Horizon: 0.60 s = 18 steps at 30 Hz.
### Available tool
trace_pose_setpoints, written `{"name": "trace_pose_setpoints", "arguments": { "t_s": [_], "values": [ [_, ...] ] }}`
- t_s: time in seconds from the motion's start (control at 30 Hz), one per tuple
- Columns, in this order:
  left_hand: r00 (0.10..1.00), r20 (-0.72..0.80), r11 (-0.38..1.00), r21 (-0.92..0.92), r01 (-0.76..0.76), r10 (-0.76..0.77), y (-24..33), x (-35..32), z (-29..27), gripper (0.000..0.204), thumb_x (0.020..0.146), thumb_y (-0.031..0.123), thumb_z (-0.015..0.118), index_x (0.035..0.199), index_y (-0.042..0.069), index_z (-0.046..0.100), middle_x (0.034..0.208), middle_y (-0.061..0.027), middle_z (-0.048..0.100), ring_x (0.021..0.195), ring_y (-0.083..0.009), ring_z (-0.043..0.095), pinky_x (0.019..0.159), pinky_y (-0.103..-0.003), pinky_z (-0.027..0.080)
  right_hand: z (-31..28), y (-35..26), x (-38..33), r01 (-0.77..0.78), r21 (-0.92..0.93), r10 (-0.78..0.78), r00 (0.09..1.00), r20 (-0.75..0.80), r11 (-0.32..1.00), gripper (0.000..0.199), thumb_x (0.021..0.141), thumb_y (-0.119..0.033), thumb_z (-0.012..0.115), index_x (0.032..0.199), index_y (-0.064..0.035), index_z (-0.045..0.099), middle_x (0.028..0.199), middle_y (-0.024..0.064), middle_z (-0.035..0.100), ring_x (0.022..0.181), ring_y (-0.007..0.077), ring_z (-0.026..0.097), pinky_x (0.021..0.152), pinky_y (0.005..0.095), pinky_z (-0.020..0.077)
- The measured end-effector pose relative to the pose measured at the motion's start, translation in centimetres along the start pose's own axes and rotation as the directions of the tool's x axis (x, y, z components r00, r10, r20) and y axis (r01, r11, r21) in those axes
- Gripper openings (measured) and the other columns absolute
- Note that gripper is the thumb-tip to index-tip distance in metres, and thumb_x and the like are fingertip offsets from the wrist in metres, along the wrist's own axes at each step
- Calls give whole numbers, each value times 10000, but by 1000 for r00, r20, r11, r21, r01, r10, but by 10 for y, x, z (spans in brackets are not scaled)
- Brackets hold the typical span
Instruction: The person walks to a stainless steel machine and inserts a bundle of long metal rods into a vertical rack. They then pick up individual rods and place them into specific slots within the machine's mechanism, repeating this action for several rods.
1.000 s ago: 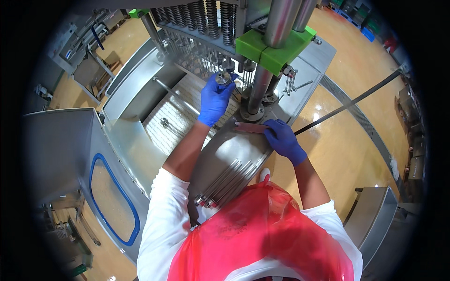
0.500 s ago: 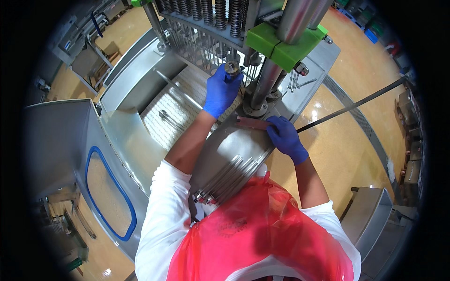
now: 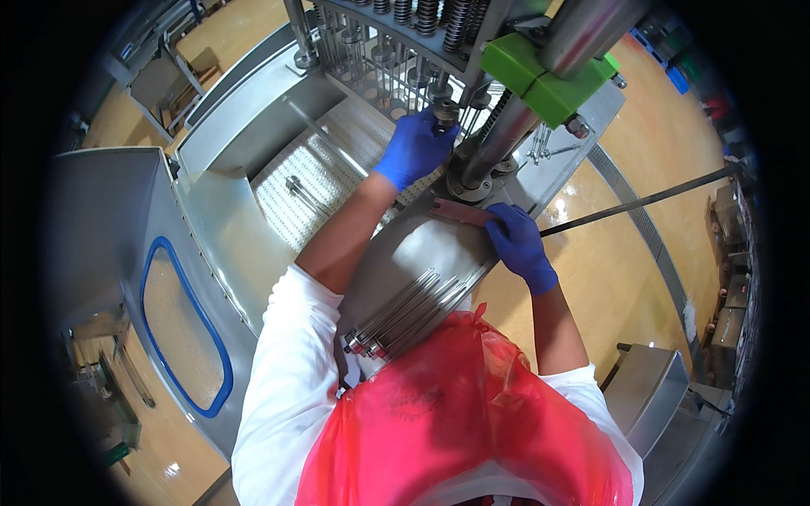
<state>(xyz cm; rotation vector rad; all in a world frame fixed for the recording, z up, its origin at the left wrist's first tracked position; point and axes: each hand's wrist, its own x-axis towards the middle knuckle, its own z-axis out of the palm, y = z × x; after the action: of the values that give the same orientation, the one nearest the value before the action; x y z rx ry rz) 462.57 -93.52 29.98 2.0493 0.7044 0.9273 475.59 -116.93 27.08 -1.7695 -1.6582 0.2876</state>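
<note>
My left hand [image 3: 415,152], in a blue glove, is closed around a round metal fitting [image 3: 445,114] under the spring-loaded head of a steel machine. My right hand [image 3: 520,243], also gloved in blue, grips one end of a flat reddish-brown bar-shaped tool [image 3: 462,212]. That tool lies low over the curved steel surface [image 3: 430,244], close to the base of a thick upright post [image 3: 492,148]. A bundle of long thin metal needles [image 3: 409,310] with block-like ends rests on the same surface, by my red apron. My fingertips on the fitting are partly hidden.
A green clamp block [image 3: 540,80] surrounds the post at upper right. Several springs [image 3: 426,15] hang above the perforated white bed [image 3: 312,177], where more needles [image 3: 304,192] lie. Loose needles [image 3: 540,148] sit right of the post. A dark rod [image 3: 641,201] extends rightward.
The view has shifted, so the machine sits a little farther right and higher. Both hands keep their holds, the left on the fitting and the right on the flat tool.
</note>
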Motion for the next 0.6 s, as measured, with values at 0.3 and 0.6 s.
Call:
{"name": "trace_pose_setpoints", "arguments": {
  "t_s": [0.3,0.6],
  "values": [
    [990,-46,990,49,-130,132,-15,-1,8,268,892,256,718,1009,16,698,901,-232,717,865,-427,687,746,-477,549,5,-5,-1,14,-67,-15,1000,-16,998,176,879,-151,647,1019,-51,685,965,133,672,920,363,622,838,432,509],
    [993,-31,993,14,-114,114,-16,-5,13,252,893,214,720,1054,22,688,888,-226,714,829,-406,688,737,-441,552,-38,-87,16,170,-456,-347,875,-338,874,282,870,-90,725,1148,-73,682,1029,99,732,761,288,729,629,321,585]
  ]
}}
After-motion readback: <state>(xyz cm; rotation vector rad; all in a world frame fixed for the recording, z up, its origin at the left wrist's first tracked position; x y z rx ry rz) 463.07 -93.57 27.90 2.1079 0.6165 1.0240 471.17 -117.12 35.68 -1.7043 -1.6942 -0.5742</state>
